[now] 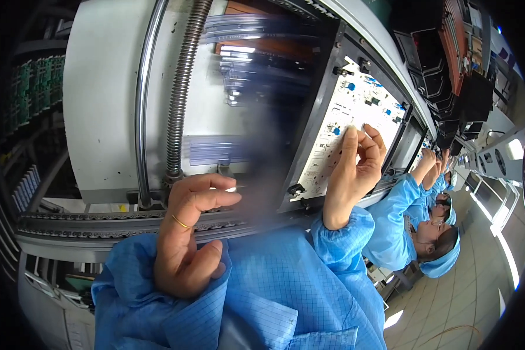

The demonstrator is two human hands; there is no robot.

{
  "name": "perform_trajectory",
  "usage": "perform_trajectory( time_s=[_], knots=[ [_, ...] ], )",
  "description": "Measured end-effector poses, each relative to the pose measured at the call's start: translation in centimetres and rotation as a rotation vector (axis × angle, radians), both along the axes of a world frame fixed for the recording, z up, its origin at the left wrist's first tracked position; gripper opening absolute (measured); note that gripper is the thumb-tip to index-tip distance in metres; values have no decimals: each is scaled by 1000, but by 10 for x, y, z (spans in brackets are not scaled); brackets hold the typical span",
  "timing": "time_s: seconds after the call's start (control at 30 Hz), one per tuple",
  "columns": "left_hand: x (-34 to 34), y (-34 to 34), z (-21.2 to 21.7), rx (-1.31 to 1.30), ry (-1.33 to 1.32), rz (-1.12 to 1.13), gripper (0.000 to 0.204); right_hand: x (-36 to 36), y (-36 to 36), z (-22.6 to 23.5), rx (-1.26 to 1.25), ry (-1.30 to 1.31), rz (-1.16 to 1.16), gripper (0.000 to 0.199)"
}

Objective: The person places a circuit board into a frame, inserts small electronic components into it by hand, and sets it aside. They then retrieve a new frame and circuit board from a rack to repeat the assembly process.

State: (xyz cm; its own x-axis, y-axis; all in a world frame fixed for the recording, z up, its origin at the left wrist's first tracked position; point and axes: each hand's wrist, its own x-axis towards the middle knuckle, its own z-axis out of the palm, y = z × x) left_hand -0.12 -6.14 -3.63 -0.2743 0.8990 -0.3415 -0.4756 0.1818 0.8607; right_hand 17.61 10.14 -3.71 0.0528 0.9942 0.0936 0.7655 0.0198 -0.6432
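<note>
My right hand reaches over a white circuit board, its fingertips at the board's surface beside a small blue component. Thumb and forefinger are bent close together; whatever lies between them is too small or hidden to make out. The board sits in a black frame with black clips, and carries several blue and dark parts. My left hand, with a thin ring on one finger, hovers near the chain conveyor edge. Its fingers are curved and apart from the thumb, with no object visible in them.
A metal rod and a threaded screw run left of the board. Clear plastic tubes lie beyond them. A dark blurred shape crosses the middle. Green boards stand in a rack at far left. Co-workers in blue work at right.
</note>
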Motion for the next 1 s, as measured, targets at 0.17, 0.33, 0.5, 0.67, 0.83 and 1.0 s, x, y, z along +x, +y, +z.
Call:
perform_trajectory(
  time_s=[0.17,0.33,0.5,0.67,0.83,1.0],
  knots=[
    [-3,0,3,1,-40,22,53,12,-5,7,146,-85,217,20],
    [-5,0,8,-63,-21,17,54,17,-8,10,227,-418,433,41],
    [-4,0,3,-7,2,32,56,19,-14,8,232,-515,505,57],
    [-4,-3,3,-40,-11,46,54,26,-13,7,253,-489,578,59],
    [1,1,4,-74,54,77,48,29,-11,13,270,-493,569,56],
    [3,1,0,-41,98,108,42,106,33,43,435,-241,433,49]
  ],
)
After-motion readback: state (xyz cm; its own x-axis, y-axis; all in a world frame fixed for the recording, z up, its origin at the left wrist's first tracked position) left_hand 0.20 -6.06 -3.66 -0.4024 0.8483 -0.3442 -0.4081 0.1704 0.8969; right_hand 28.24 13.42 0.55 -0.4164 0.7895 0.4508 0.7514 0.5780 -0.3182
